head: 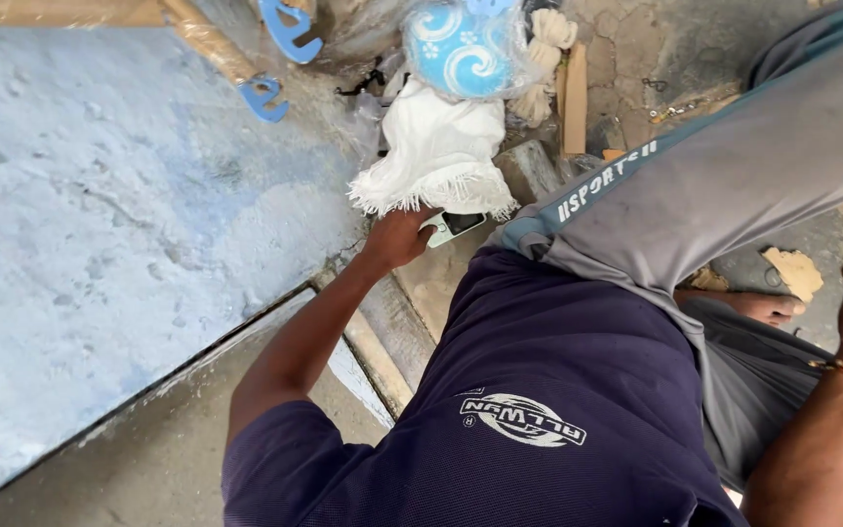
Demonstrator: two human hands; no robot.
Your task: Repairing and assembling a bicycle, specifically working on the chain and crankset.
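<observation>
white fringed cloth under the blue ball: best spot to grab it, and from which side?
Pinch the fringed bottom hem of the white cloth, probably near its free lower-right corner, coming in from below. That edge hangs loose and spread out, while the top is bunched under the blue patterned ball. The left hand already sits at the hem's left end, holding a small pale device, so that grip is occupied.

A small pale-green handheld device point(453, 226) with a dark screen lies flat, tucked under the white fringed cloth's point(438, 156) edge.
</observation>
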